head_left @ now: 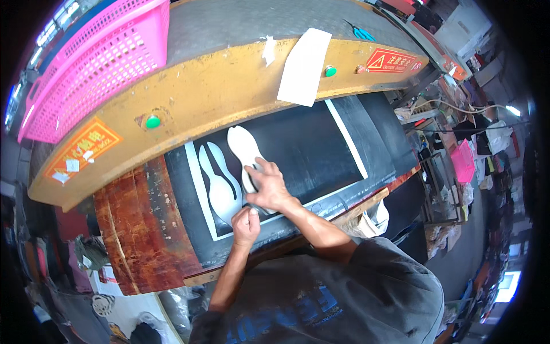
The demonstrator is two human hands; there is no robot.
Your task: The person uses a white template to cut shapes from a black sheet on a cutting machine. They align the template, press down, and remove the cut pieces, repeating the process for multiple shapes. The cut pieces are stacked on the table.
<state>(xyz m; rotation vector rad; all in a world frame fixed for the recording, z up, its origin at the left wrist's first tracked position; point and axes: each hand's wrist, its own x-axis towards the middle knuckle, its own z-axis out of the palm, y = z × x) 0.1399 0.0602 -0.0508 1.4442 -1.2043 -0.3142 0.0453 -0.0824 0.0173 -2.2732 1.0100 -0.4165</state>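
Left hand (246, 225) seemingly pinches black sheet (303, 149); right hand (269, 186) presses sole cutter (245, 152).

the sole-shaped piece (243, 150) lies on the sheet (309, 149), under the right hand (269, 186). the left hand (246, 225) sits just before it. a basket (97, 63) stands behind, far left.

The right hand (269, 186) covers the lower end of the white sole-shaped cutting die (243, 152) on the black rubber mat (309, 149) — its heel outline cannot be seen. The pink plastic lattice basket (97, 63) is cut off by the top edge; the small teal scissors (361, 32) at the press's far edge are too small to make out.
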